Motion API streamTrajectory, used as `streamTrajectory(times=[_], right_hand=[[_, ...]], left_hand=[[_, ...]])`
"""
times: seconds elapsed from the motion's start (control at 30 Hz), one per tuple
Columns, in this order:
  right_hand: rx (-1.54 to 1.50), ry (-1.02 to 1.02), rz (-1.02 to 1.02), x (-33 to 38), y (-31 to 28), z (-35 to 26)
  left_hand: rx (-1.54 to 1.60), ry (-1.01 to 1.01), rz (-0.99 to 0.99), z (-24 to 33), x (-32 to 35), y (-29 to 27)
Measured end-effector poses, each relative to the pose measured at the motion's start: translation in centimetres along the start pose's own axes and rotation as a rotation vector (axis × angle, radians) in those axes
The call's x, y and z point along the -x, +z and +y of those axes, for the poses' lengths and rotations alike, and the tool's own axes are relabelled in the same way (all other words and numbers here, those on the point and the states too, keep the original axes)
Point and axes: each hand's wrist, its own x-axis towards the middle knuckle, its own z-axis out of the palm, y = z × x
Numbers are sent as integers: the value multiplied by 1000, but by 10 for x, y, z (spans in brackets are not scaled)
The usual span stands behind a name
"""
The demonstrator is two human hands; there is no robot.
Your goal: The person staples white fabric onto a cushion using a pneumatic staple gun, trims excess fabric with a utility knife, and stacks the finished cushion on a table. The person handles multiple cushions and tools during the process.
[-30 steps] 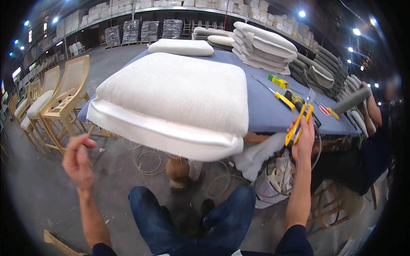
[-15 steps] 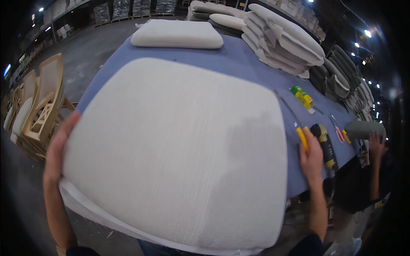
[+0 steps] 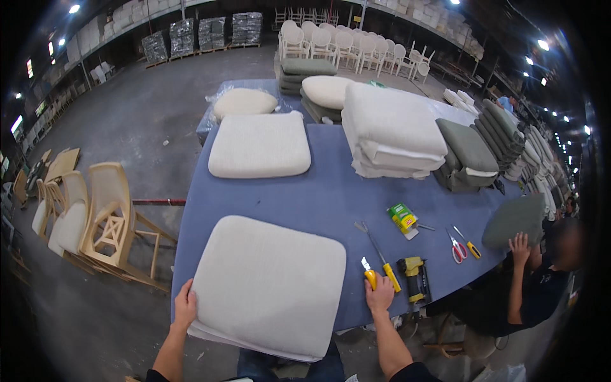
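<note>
A white upholstered seat cushion (image 3: pixel 267 286) lies at the near edge of the blue-covered table (image 3: pixel 267 197), its front part jutting over the edge. My left hand (image 3: pixel 185 305) grips the cushion's left side, thumb on top. Beside the cushion's right side, my right hand (image 3: pixel 380 294) is closed around a yellow utility knife (image 3: pixel 370 272), its blade out and pointing away from me. Just right of the knife lies a long tool with a yellow handle (image 3: pixel 391 277) and a forked metal shaft. A black and yellow staple gun (image 3: pixel 415 280) rests right of it.
Farther right lie a green and yellow box (image 3: pixel 403 220), red-handled scissors (image 3: pixel 457 251) and a yellow screwdriver (image 3: pixel 473 249). White cushions (image 3: pixel 394 127) and green cushions (image 3: pixel 468 149) are stacked behind. A co-worker's hand (image 3: pixel 520 248) touches a green cushion (image 3: pixel 514 219). Wooden chairs (image 3: pixel 109 216) stand left.
The cushion, which was close and large in view, is now lower and farther from the camera. My view has risen, showing more room. The knife's blade now shows in my right hand.
</note>
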Motion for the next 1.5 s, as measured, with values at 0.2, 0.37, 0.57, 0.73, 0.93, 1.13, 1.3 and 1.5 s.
streamTrajectory(times=[0.2,0.37,0.57,0.73,0.93,1.13,1.3,1.5], right_hand=[[-69,171,-103,-3,-11,-6],[-129,191,-210,-3,-9,-1],[-64,253,-158,11,-34,-1],[-249,514,-89,42,-44,-53],[-361,538,-35,109,-69,-123],[-404,351,-20,119,-87,-172],[-463,346,-81,126,-74,-199],[-240,200,-59,139,-52,-202]], left_hand=[[-307,-79,218,28,-1,19],[293,5,320,171,-43,-23],[283,1426,533,445,-30,-110],[556,1681,477,491,13,-147],[750,1655,413,472,14,-179],[872,1638,423,443,17,-202],[906,1614,389,428,11,-223],[966,1606,391,412,8,-233]])
